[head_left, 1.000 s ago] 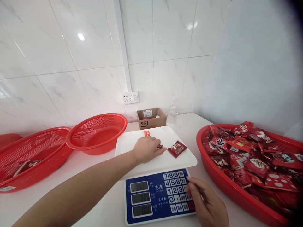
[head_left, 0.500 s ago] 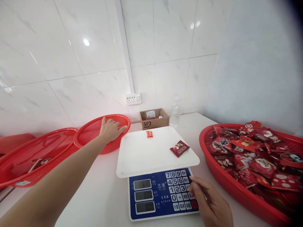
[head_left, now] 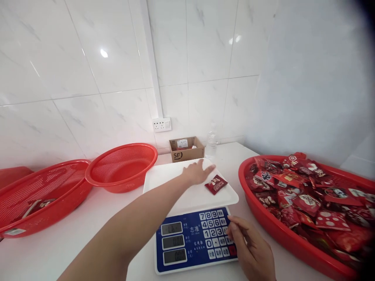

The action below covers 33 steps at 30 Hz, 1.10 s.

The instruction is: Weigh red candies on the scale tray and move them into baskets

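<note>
Packet (head_left: 216, 184): dark red, flat, four-sided, pale print; on the smooth white plastic scale plate (head_left: 206, 200), at four o'clock from the left hand (head_left: 197, 172), fingers splayed.
Right hand (head_left: 252, 246): fingers curled, contents indeterminable; at the three-o'clock edge of the blue, white-keyed panel (head_left: 196, 242).
Three o'clock: red plastic basket (head_left: 271, 230), heaped wrappers.

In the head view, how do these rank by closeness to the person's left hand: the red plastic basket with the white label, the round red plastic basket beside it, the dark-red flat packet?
Nearest to the left hand first:
1. Dark-red flat packet: on the white tray, just right.
2. Round red plastic basket: left of the tray.
3. Labelled red plastic basket: farther left.
</note>
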### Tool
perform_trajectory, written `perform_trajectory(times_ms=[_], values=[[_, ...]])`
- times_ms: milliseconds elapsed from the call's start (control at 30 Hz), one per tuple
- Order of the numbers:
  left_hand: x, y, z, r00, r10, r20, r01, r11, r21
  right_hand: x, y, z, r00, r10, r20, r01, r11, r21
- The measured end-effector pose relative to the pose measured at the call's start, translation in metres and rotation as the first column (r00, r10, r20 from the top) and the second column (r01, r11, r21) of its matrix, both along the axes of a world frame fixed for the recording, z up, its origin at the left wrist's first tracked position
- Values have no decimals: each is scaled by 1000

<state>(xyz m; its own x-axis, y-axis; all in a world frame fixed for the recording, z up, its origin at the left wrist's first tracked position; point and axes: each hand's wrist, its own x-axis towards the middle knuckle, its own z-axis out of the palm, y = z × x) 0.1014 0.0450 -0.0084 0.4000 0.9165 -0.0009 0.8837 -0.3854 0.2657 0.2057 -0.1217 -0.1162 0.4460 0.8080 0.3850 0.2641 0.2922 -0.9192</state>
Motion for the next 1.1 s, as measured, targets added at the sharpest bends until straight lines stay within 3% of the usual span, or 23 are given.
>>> perform_trajectory(times_ms=[67,167,367,633,767,900,1000,1100], values=[[19,-10,-6,996,-89,1,89,996,0,-1,0,1,1000,2,-9,-2,1000,-5],[30,-22,-16,973,-225,-48,229,968,99,-1,1,1,1000,0,0,0,1000,-19],[7,-17,-16,943,-304,-139,330,911,247,2,2,-3,997,-6,72,7,1000,-17],[-42,-7,1,980,-153,-127,183,946,267,5,3,-6,995,-39,97,40,999,-8],[-92,10,27,997,42,-64,-18,942,334,13,6,-11,985,31,168,-25,999,-34],[-151,23,49,968,252,-19,-231,914,334,19,8,-15,978,34,204,-25,998,-49],[-185,14,49,935,354,-12,-337,898,282,19,8,-15,978,25,206,-14,998,-55],[-205,-9,36,941,335,-49,-319,926,202,15,7,-12,981,19,192,-8,998,-60]])
